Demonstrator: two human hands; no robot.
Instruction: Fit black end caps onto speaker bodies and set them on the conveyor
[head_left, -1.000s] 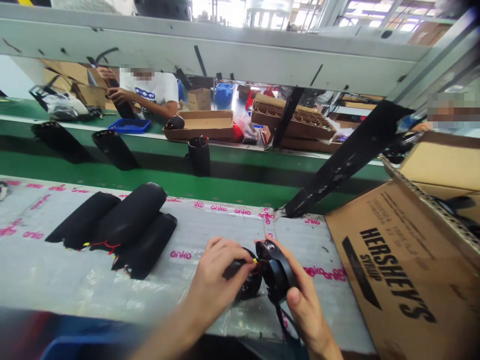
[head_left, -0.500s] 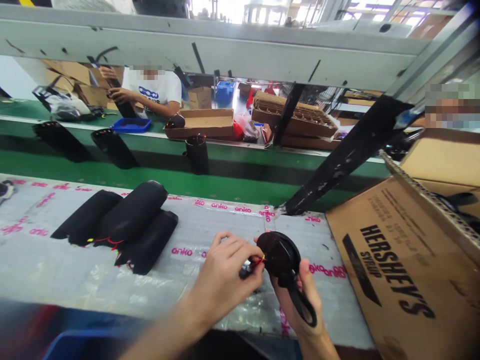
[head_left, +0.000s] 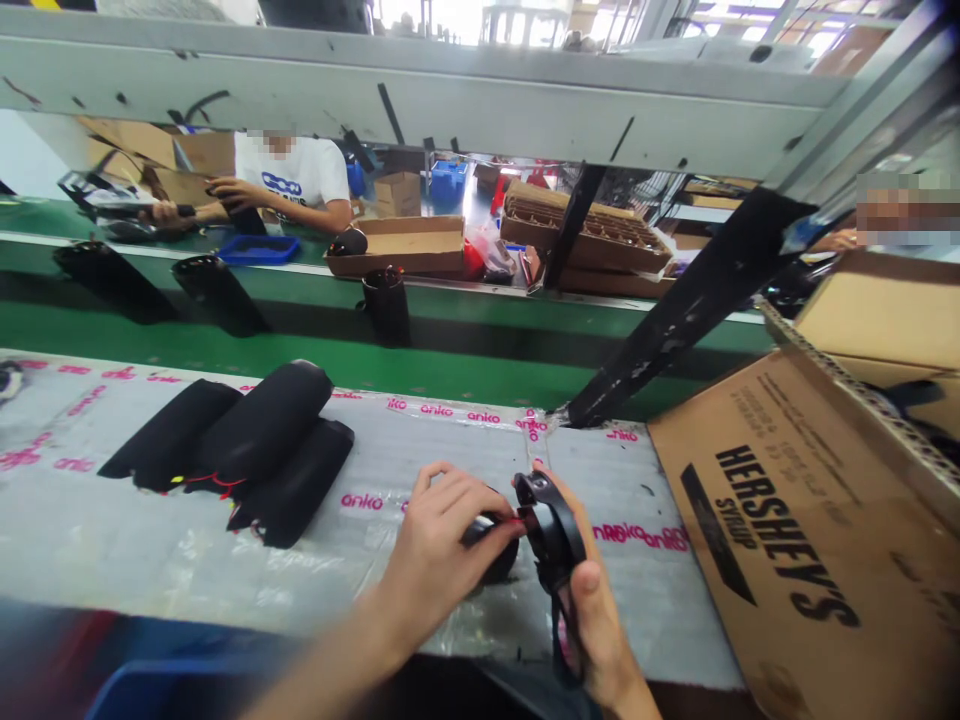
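My right hand [head_left: 600,610] wraps round a black round cap [head_left: 555,530] with a loop-shaped strap hanging below it. The cap is turned edge-on, with its inner side facing left. Close beside it, my left hand [head_left: 442,540] is closed over a dark rounded part [head_left: 501,565], mostly hidden behind the fingers. A short red wire [head_left: 516,520] shows at the left fingertips, between the two black parts. To the left, three black cylinders [head_left: 262,425] lie in a pile on the plastic-covered table [head_left: 405,450], thin red and yellow wires at their near ends.
A Hershey's carton [head_left: 772,520] stands at the right edge. Beyond the table, several black cylinders [head_left: 386,305] stand on a green belt [head_left: 322,350]. A black slanted post [head_left: 690,300] rises at right. Across the belt, a person in a white shirt [head_left: 300,180] handles dark parts.
My right hand has turned the cap from facing up to edge-on. More of the dark part shows under my left hand. Across the belt, the person's hands have moved apart.
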